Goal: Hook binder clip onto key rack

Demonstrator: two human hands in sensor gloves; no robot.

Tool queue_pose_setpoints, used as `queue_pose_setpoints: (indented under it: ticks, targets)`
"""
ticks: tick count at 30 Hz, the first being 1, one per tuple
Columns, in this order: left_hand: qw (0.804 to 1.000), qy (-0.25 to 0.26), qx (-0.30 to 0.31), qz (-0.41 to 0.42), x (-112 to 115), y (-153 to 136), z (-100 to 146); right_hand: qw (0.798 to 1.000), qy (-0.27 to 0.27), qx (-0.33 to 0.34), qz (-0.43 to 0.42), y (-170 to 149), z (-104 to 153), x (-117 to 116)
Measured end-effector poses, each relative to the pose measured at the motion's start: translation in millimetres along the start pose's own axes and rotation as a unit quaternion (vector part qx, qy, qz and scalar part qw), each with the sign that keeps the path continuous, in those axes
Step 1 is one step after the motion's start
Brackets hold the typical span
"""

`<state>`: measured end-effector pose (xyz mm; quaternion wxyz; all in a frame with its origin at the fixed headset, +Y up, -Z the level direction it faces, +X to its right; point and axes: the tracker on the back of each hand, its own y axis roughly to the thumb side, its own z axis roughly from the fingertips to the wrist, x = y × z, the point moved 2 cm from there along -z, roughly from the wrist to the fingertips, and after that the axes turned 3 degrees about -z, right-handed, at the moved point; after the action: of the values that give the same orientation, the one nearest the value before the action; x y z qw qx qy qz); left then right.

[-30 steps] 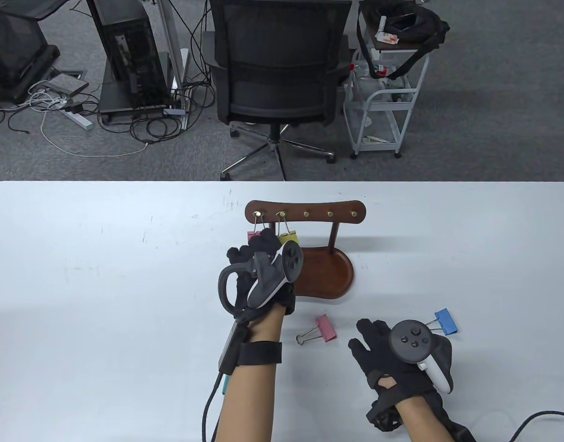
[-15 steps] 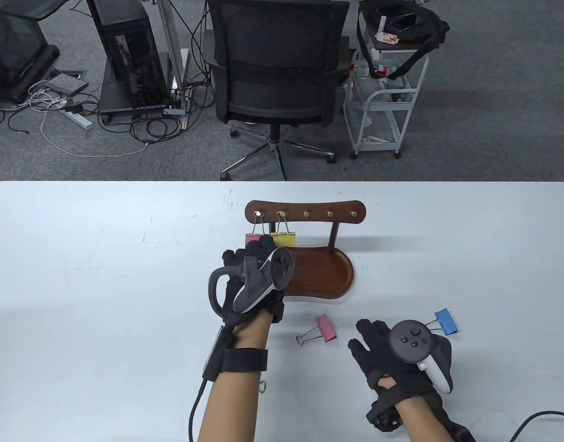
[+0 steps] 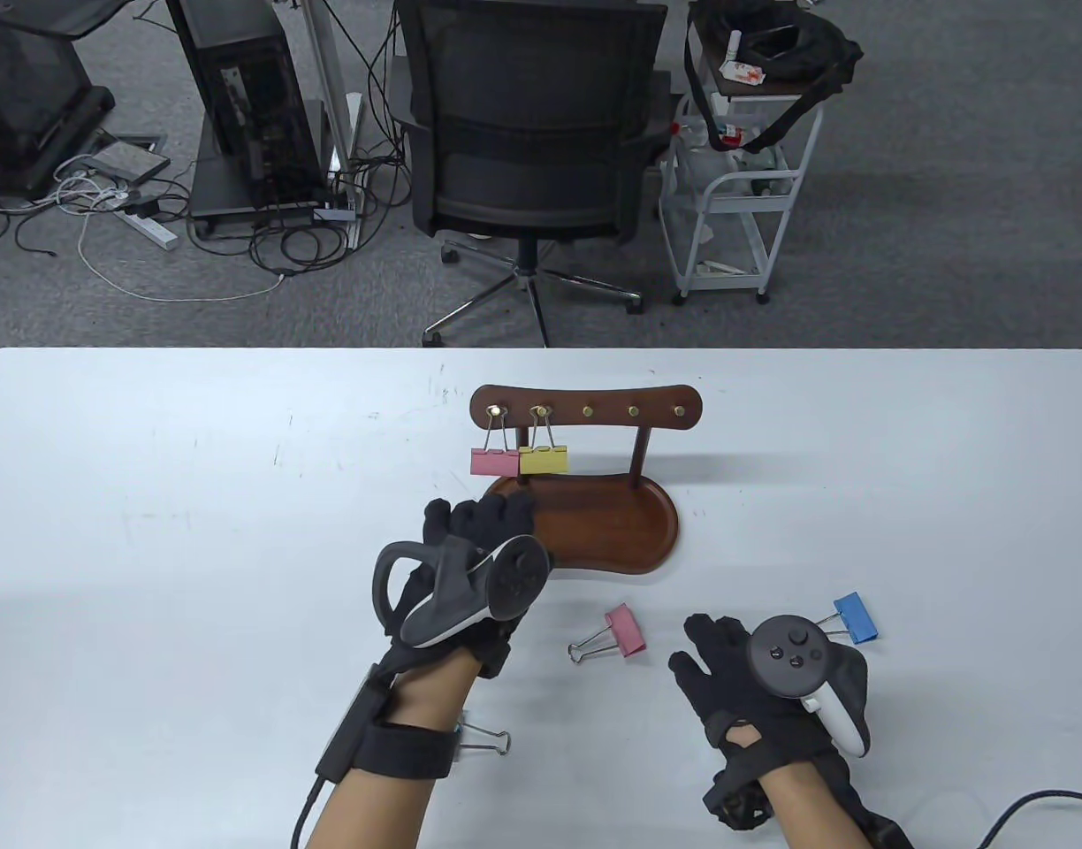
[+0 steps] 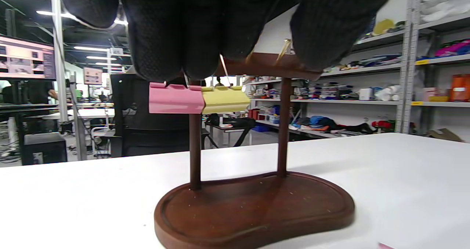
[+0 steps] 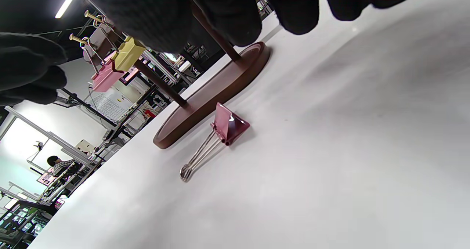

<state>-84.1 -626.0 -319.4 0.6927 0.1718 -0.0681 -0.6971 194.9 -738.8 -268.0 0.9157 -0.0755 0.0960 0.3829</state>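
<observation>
The brown wooden key rack (image 3: 585,409) stands mid-table on its oval base (image 3: 629,526). A pink clip (image 3: 494,461) and a yellow clip (image 3: 544,459) hang from its two leftmost hooks; both also show in the left wrist view, pink (image 4: 175,98) and yellow (image 4: 224,99). A loose pink clip (image 3: 625,630) lies flat in front of the base, seen also in the right wrist view (image 5: 229,124). My left hand (image 3: 479,526) is empty, fingers spread, just in front of the base. My right hand (image 3: 709,659) rests open on the table beside a blue clip (image 3: 857,616).
Another clip (image 3: 483,736), only its wire handles showing, lies by my left wrist. An office chair (image 3: 532,133) and a white cart (image 3: 740,195) stand beyond the table's far edge. A cable (image 3: 1027,809) lies at the bottom right.
My left hand has drawn back from the hanging clips toward the table's front left and let go of them. The clip by its wrist has come into view. The right hand has not moved.
</observation>
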Motion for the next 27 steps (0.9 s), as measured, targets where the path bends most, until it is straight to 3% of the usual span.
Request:
queue_pose_setpoints:
  ticks: [12, 19, 27]
  targets:
    - [0.998, -0.020, 0.065, 0.011, 7.5, -20.6, 62.0, 1.000, -0.003, -0.004, -0.004, -1.5, 0.3, 1.6]
    - [0.994, -0.055, 0.094, -0.006, 29.2, -31.7, 94.8, 1.000, -0.002, -0.006, -0.004, -1.9, 0.1, 1.6]
    - [0.978, -0.131, 0.162, -0.036, 63.2, -28.2, 120.9, 1.000, 0.001, -0.009, -0.001, -1.7, -0.6, 0.5]
